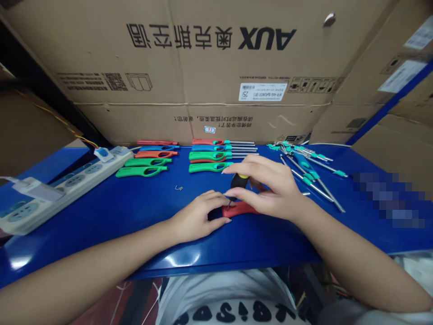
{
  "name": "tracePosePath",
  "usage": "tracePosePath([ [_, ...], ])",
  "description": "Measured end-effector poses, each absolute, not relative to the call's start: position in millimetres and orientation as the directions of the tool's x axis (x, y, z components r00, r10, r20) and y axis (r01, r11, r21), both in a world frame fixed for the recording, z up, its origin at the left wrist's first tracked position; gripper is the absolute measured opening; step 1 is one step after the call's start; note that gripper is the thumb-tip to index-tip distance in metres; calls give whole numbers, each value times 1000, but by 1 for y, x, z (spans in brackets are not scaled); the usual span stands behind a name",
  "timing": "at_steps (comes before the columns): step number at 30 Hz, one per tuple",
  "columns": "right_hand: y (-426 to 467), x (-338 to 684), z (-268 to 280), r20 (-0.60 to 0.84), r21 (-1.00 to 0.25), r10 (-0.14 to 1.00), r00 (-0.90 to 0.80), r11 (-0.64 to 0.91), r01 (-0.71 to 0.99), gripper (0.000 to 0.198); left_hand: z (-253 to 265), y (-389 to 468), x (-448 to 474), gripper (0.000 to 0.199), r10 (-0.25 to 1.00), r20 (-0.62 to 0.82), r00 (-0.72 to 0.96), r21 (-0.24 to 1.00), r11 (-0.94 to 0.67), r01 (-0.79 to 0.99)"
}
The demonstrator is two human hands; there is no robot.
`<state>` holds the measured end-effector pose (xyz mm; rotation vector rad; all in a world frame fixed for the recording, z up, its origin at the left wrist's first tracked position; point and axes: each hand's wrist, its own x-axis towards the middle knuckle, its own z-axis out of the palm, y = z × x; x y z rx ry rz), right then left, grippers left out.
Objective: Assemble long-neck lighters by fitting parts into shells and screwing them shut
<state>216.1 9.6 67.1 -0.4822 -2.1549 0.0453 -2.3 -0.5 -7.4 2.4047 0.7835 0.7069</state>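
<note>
My right hand grips a small screwdriver with a black and yellow handle. It stands nearly upright, its shaft reaching down to the left end of a red lighter body. My left hand pinches that same end between thumb and fingers against the blue table. The right part of the red body is hidden under my right hand. Behind my hands, several assembled gas lighters with metal tubes lie in a stack of rows. Empty coloured handles lie to their left.
Loose metal tubes with teal parts are heaped at the right. A few small metal pieces lie left of centre. A white power strip with plugs runs along the left. Cardboard walls the back of the blue table.
</note>
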Motion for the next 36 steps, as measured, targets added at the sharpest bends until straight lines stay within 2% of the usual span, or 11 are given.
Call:
tracePosePath([
  [3,10,219,65,790,-39,290,-540,903,427,36,-8,-1,-2,30,647,318,693,589,-707,390],
  [5,10,219,64,789,-36,294,-540,899,437,35,-6,0,-2,31,642,320,697,596,-708,379],
  [10,9,215,69,716,-391,460,-525,887,244,36,-3,0,-1,31,641,317,699,614,-700,363],
  [12,12,213,70,721,-424,459,-519,885,194,29,-3,0,-2,30,638,323,699,611,-705,361],
  [18,21,216,62,843,-56,265,-469,909,412,26,-6,1,-2,30,642,316,698,605,-703,372],
  [20,21,218,61,815,-16,281,-507,886,464,28,-6,1,-2,30,640,310,703,606,-703,373],
  [25,20,215,63,686,-374,465,-560,885,277,40,-4,1,-2,28,636,310,707,597,-709,376],
  [27,21,212,63,671,-437,492,-555,867,241,36,-4,1,-2,28,639,311,704,590,-710,384],
  [31,22,210,60,799,-286,395,-453,913,292,23,-6,1,-2,29,643,322,695,587,-712,386],
  [34,21,210,56,839,-135,295,-457,927,351,31,-9,2,-3,30,646,325,691,585,-711,389],
  [36,17,209,56,808,-139,316,-498,923,359,34,-9,2,-3,29,645,326,691,582,-713,391],
])
